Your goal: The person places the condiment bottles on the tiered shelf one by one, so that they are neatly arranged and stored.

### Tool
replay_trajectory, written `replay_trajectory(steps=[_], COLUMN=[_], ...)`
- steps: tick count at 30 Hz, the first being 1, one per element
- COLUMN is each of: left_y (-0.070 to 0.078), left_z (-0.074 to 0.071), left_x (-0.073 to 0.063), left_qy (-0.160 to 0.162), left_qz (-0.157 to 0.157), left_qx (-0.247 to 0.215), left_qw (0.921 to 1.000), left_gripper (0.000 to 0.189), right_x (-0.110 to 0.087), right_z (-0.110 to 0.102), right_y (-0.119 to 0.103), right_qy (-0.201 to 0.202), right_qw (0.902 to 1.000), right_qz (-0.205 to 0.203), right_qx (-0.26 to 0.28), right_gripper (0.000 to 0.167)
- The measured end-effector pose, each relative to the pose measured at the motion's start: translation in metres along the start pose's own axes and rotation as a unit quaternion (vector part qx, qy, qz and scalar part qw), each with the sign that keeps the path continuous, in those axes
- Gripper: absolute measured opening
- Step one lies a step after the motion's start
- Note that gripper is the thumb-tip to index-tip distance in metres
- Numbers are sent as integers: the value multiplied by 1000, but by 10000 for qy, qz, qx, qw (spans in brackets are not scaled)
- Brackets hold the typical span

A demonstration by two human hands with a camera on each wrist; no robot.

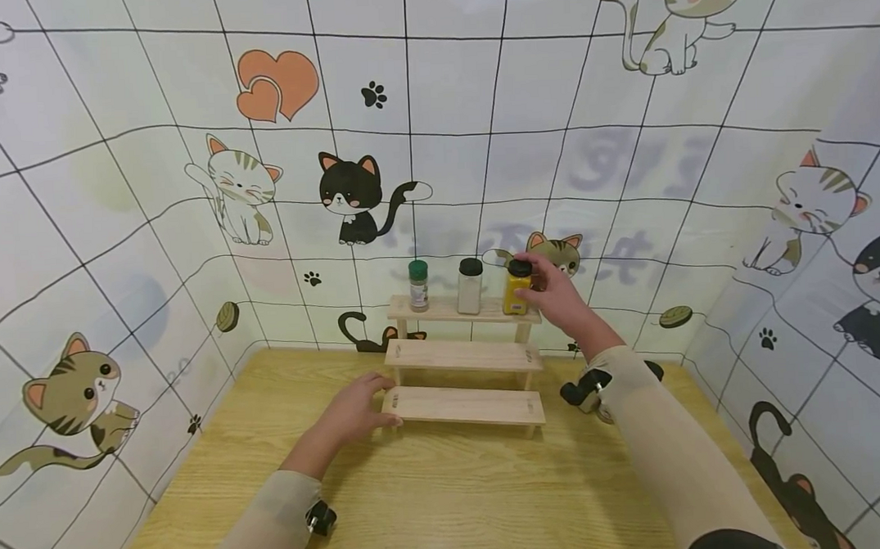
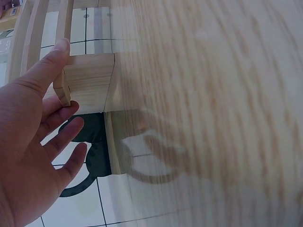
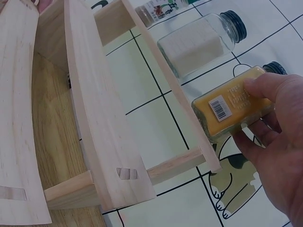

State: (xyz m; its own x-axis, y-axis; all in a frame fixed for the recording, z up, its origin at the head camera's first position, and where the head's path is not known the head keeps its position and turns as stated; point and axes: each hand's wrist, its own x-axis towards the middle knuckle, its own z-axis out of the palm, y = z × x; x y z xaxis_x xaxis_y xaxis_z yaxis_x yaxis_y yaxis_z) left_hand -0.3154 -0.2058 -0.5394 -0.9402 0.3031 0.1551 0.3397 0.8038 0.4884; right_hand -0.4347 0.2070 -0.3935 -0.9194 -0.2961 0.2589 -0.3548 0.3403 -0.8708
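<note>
My right hand [image 1: 555, 294] grips a square glass jar of yellow spice [image 1: 517, 287] with a black lid. The jar's base is at the right end of the top tier of a three-step wooden rack [image 1: 461, 354]; in the right wrist view its barcode label [image 3: 219, 109] faces the camera. Left of it on that tier stand a clear jar of white contents [image 1: 470, 287] with a black lid and a small green-capped spice bottle [image 1: 418, 286]. My left hand [image 1: 356, 409] holds the left end of the lowest step [image 2: 61, 87], thumb on one face and index finger on the other.
Behind the right forearm, a partly hidden dark and metallic item [image 1: 588, 391] lies on the wood-grain table [image 1: 435, 504]. A cat-print, grid-lined sheet [image 1: 450, 167] rises close behind the rack and along both sides.
</note>
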Motion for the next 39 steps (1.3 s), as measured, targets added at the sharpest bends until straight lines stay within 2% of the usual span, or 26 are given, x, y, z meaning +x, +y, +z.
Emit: replay_trajectory(steps=[4, 11, 14, 21, 28, 39], left_y=[0, 0, 0, 1, -1, 2], left_z=[0, 0, 0, -1, 0, -2], left_x=[0, -1, -1, -1, -2, -4], left_qy=[-7, -13, -10, 2, 0, -5], left_qz=[3, 25, 39, 145, 266, 152], left_qx=[-24, -9, -48, 26, -25, -128], left_qw=[10000, 10000, 10000, 9999, 9996, 9998], left_gripper=[71, 70, 70, 72, 71, 71], right_x=[0, -6, -12, -30, -58, -108], right_z=[0, -2, -4, -12, -24, -36], right_y=[0, 3, 3, 6, 13, 24], right_qy=[-42, -38, 46, 180, 362, 888], right_qw=[10000, 9999, 9999, 9998, 9989, 9922], right_qz=[-6, -77, -116, -80, -19, 5], right_qx=[78, 60, 12, -38, -309, -877], right_gripper=[69, 87, 89, 79, 72, 55])
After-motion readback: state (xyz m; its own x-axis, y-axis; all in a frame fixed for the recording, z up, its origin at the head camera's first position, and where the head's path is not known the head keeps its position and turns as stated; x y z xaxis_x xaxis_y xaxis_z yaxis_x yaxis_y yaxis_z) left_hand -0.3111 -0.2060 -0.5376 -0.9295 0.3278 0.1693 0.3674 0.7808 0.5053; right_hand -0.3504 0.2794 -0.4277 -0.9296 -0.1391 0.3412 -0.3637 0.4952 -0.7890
